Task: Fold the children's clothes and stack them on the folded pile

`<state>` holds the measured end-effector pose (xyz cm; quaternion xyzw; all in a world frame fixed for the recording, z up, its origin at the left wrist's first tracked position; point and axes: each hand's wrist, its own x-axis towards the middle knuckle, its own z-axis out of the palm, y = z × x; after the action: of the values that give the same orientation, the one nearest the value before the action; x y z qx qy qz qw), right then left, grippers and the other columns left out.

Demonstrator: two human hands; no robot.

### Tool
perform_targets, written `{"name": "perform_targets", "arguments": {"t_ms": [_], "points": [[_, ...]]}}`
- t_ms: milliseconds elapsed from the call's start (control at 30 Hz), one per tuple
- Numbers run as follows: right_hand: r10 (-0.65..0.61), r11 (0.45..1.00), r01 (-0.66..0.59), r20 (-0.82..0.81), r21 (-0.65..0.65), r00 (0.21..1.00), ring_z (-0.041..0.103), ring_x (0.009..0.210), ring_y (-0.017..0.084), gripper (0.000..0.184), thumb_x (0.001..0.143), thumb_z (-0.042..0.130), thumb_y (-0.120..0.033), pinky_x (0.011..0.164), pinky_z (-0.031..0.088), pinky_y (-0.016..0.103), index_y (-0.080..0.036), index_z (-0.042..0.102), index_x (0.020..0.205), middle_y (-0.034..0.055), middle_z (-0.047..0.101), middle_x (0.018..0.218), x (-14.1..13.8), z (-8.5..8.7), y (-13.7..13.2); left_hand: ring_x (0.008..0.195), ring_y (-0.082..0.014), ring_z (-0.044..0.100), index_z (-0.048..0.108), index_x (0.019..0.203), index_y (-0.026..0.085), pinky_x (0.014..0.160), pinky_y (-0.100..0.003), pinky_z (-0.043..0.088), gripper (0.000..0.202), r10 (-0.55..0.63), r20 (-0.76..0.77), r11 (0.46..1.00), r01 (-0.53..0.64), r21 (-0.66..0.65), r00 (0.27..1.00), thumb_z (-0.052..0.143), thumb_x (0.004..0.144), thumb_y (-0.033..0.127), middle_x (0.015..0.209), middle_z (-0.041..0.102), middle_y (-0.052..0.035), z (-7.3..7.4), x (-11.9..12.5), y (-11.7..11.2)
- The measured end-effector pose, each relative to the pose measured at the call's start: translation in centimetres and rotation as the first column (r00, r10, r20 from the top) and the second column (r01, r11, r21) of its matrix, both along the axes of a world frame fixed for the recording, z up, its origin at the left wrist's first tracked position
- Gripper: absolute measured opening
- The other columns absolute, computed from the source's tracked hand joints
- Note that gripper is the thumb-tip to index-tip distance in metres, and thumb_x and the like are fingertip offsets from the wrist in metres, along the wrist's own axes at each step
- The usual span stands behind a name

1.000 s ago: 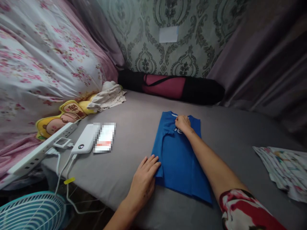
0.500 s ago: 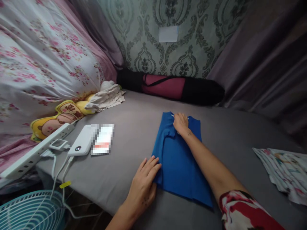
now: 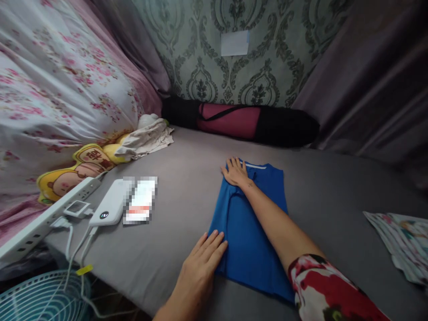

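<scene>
A blue shirt [image 3: 249, 236] lies on the grey sheet [image 3: 187, 187], its left side folded inward with the sleeve turned over. At its far edge a pale neckband strip [image 3: 257, 166] shows. My right hand [image 3: 235, 172] rests flat with fingers spread on the shirt's far left corner, beside the collar. My left hand [image 3: 203, 263] lies palm down at the near left edge, fingertips on the folded strip. Neither hand grasps the cloth. My right forearm crosses over part of the shirt and hides it.
Left of the shirt are a phone [image 3: 142, 200], a white power bank [image 3: 112, 203] and a power strip [image 3: 50, 218] with cables. A black and maroon long bag [image 3: 230, 122] lies along the wall. Folded patterned cloth [image 3: 401, 245] sits at right, a blue basket [image 3: 43, 294] at lower left.
My right hand has let go of the collar area and moved left to the shirt's far corner, its fingers now spread. My left hand stays at the near left edge.
</scene>
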<state>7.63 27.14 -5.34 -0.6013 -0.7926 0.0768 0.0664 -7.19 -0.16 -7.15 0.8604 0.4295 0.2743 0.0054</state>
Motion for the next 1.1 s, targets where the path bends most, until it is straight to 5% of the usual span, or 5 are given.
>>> {"name": "perform_targets", "arguments": {"t_ms": [333, 467, 633, 867, 1100], "points": [[0.025, 0.998, -0.027, -0.035, -0.05, 0.999, 0.011, 0.145, 0.026, 0.061, 0.099, 0.02, -0.044, 0.115, 0.007, 0.05, -0.01, 0.029, 0.148, 0.0129, 0.023, 0.157, 0.4, 1.1, -0.4, 0.131, -0.0188, 0.047, 0.053, 0.128, 0.017, 0.111, -0.041, 0.039, 0.047, -0.056, 0.033, 0.995, 0.058, -0.077, 0.998, 0.037, 0.086, 0.004, 0.132, 0.06, -0.0092, 1.6, -1.0, -1.3], [0.108, 0.993, -0.111, -0.057, -0.038, 0.992, 0.006, 0.146, 0.024, 0.064, 0.099, 0.018, -0.044, 0.116, 0.001, 0.048, -0.006, 0.025, 0.15, 0.0134, 0.016, 0.158, -0.2, 2.2, -3.4, 0.125, -0.0216, 0.053, 0.057, 0.122, 0.018, 0.106, -0.042, 0.044, 0.041, 0.011, 0.105, 0.997, -0.003, -0.071, 0.994, 0.042, 0.086, 0.005, 0.129, 0.061, -0.0117, 2.1, -0.9, -2.0], [0.097, 0.993, -0.096, 0.002, -0.061, 0.995, 0.009, 0.146, 0.028, 0.07, 0.098, 0.021, -0.048, 0.117, 0.007, 0.044, 0.001, 0.024, 0.149, 0.0177, 0.016, 0.157, -1.1, 1.0, -7.3, 0.104, -0.0201, 0.061, 0.063, 0.113, 0.019, 0.094, -0.038, 0.051, 0.029, 0.017, 0.164, 0.995, -0.001, -0.098, 0.986, 0.048, 0.089, 0.012, 0.109, 0.067, -0.0102, 2.6, -0.8, -2.2], [0.092, 0.996, -0.092, 0.018, 0.001, 0.996, 0.013, 0.145, 0.027, 0.067, 0.098, 0.021, -0.045, 0.117, 0.009, 0.042, 0.0, 0.027, 0.148, 0.0166, 0.021, 0.156, -1.3, 0.5, -7.8, 0.107, -0.018, 0.061, 0.064, 0.115, 0.02, 0.097, -0.035, 0.049, 0.028, -0.045, 0.19, 0.993, 0.064, -0.094, 0.981, 0.049, 0.092, 0.014, 0.108, 0.07, -0.0074, 2.2, -1.2, -2.2], [0.142, 0.989, -0.142, 0.006, -0.04, 0.99, 0.007, 0.146, 0.029, 0.073, 0.097, 0.019, -0.05, 0.117, 0.007, 0.044, 0.002, 0.023, 0.148, 0.0201, 0.014, 0.157, -2.3, 1.3, -14.0, 0.107, -0.0133, 0.065, 0.063, 0.117, 0.02, 0.105, -0.035, 0.046, 0.03, -0.055, 0.286, 0.993, 0.083, -0.088, 0.957, 0.043, 0.096, 0.014, 0.11, 0.072, -0.005, 1.8, -1.3, -2.3]]}}
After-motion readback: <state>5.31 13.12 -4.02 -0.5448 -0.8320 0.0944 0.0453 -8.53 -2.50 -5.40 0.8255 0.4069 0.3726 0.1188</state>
